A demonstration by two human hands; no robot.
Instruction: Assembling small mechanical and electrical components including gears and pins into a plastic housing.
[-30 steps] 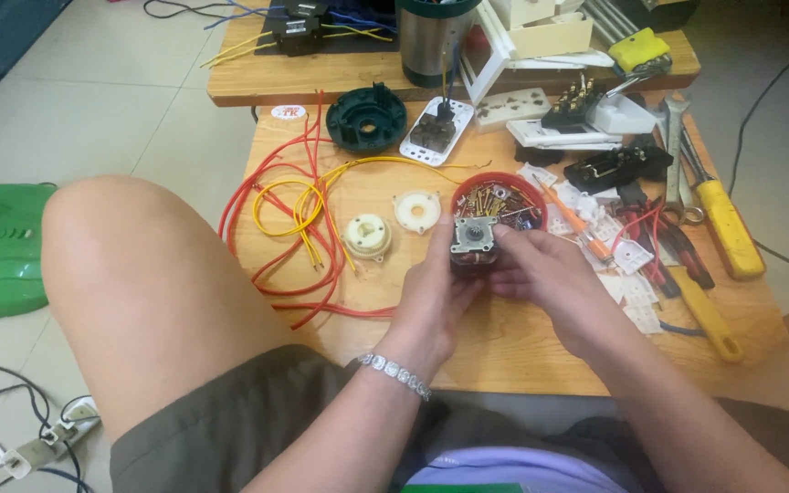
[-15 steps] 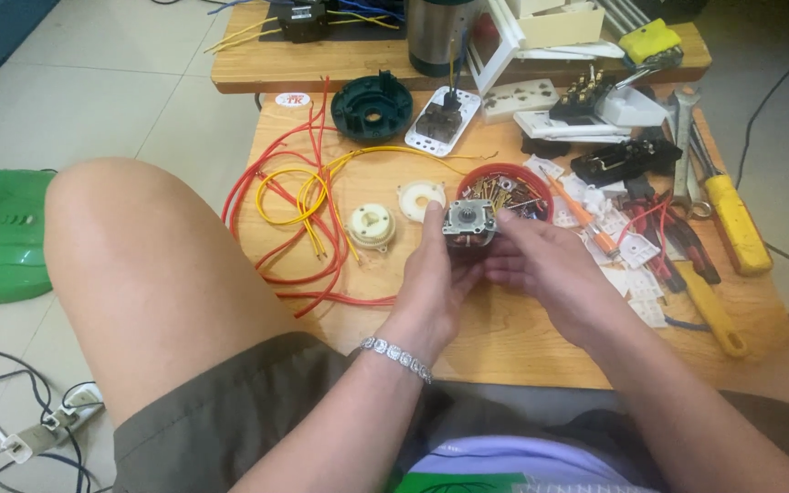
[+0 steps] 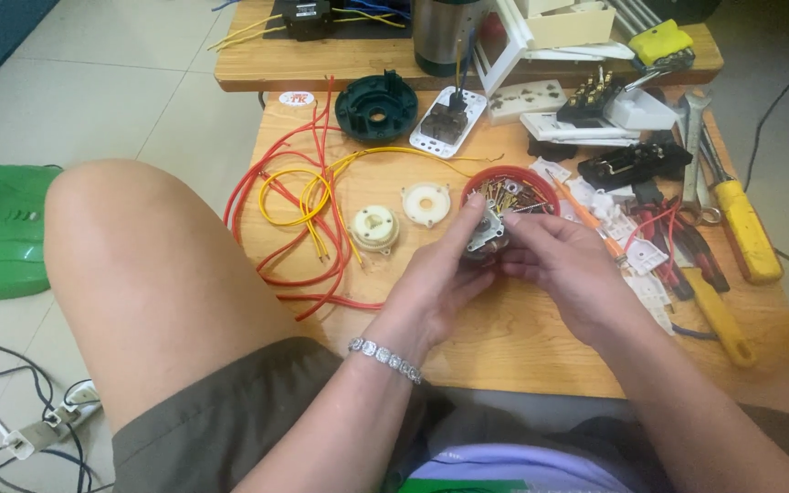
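Metal switch part [image 3: 487, 236] pinched between fingers of left hand [image 3: 436, 274] and right hand [image 3: 561, 263], above red bowl [image 3: 477, 187].

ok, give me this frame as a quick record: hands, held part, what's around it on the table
left hand: grips small metal part from the left, thumb up along it
right hand: fingertips on the same part from the right
metal part: held between both hands, just above the table
red bowl: behind the part, full of small metal bits
cream discs: two, left of the hands
wires: red and yellow, loose at table's left
yellow tools: at right edge
table: wood
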